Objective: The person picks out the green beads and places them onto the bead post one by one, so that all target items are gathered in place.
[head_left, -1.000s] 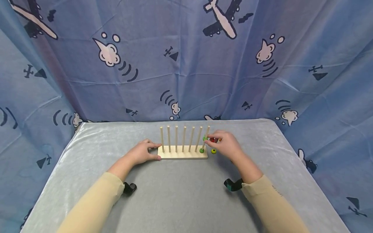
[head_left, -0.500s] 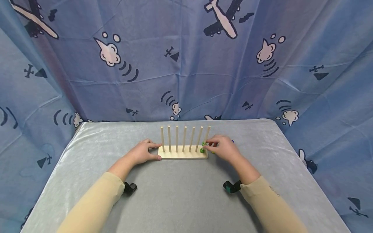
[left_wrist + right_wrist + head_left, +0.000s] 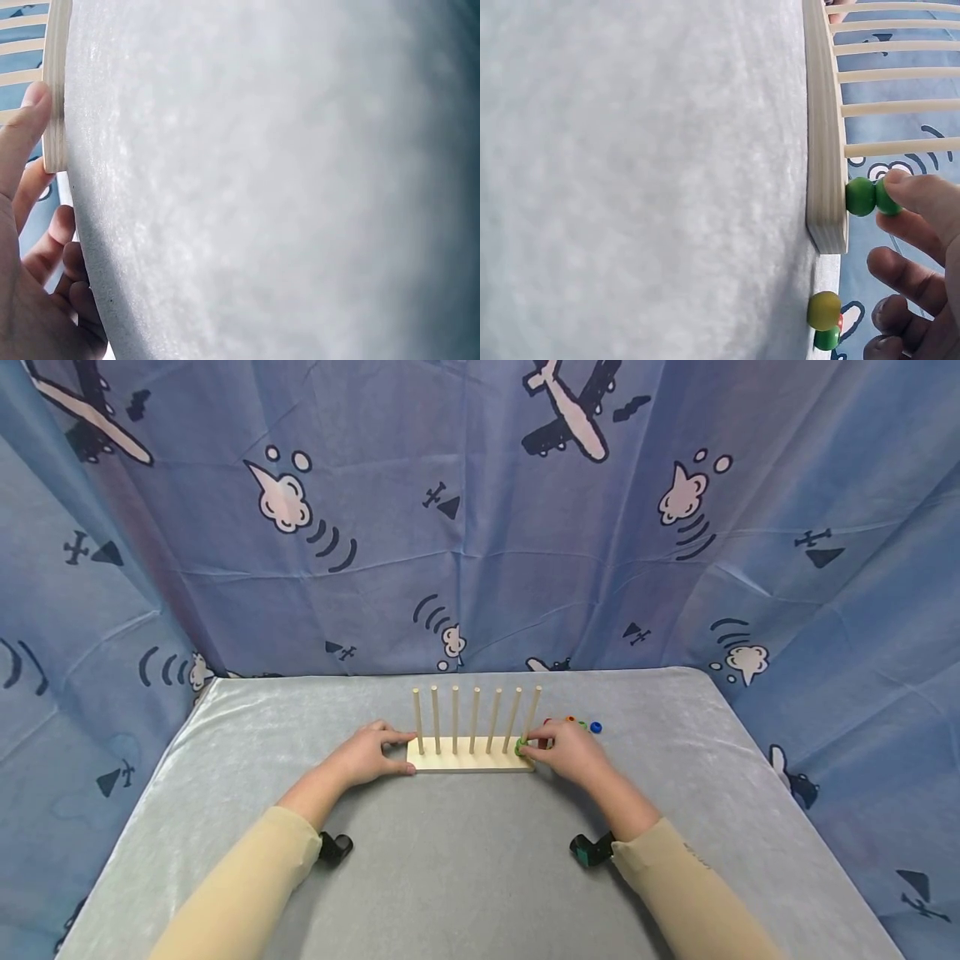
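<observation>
A wooden peg board (image 3: pixel 468 762) with a row of several upright pegs stands on the table. My left hand (image 3: pixel 366 753) grips its left end, thumb at the front edge and index finger behind. Low on the rightmost peg, my right hand (image 3: pixel 573 752) pinches a green bead (image 3: pixel 886 199) between thumb and index finger. Directly beneath that one, another green bead (image 3: pixel 860 196) sits against the base, and the two appear to touch in the right wrist view. Pegs other than the rightmost carry no beads.
Past the board's right end lie loose beads, partly hidden by the right hand: a blue bead (image 3: pixel 596 727), a yellow bead (image 3: pixel 824 310), a green bead (image 3: pixel 827 339) and some red. A grey cloth (image 3: pixel 450 860) covers the table; a patterned curtain (image 3: pixel 480 527) hangs behind.
My right hand has brought the pinched green bead down the rightmost peg, from near its middle to the bead at the bottom. The left hand keeps its grip on the board.
</observation>
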`<state>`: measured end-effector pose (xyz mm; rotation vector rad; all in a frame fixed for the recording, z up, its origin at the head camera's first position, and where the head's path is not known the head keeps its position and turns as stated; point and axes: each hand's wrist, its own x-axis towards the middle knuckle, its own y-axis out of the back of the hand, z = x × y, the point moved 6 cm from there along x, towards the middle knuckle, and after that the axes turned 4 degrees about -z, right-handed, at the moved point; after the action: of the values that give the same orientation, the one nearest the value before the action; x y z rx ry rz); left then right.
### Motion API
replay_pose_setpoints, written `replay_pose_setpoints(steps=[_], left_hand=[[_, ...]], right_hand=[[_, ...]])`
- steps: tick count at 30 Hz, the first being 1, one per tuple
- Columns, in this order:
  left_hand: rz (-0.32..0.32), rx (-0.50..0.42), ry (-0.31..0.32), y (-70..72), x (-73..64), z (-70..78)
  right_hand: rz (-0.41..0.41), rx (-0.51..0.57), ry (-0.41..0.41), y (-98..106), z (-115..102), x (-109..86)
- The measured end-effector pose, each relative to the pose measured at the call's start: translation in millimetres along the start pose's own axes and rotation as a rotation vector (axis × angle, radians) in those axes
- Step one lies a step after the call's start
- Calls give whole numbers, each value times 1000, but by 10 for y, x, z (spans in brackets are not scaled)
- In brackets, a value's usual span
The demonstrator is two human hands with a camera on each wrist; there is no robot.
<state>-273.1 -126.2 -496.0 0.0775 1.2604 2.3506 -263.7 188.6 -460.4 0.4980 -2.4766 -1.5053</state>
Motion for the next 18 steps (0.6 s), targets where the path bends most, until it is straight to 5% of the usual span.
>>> replay_pose_setpoints(steps=[18], left_hand=[[16, -7, -20, 4, -16, 11]], right_hand=[[-37, 32, -67, 60, 43, -20]])
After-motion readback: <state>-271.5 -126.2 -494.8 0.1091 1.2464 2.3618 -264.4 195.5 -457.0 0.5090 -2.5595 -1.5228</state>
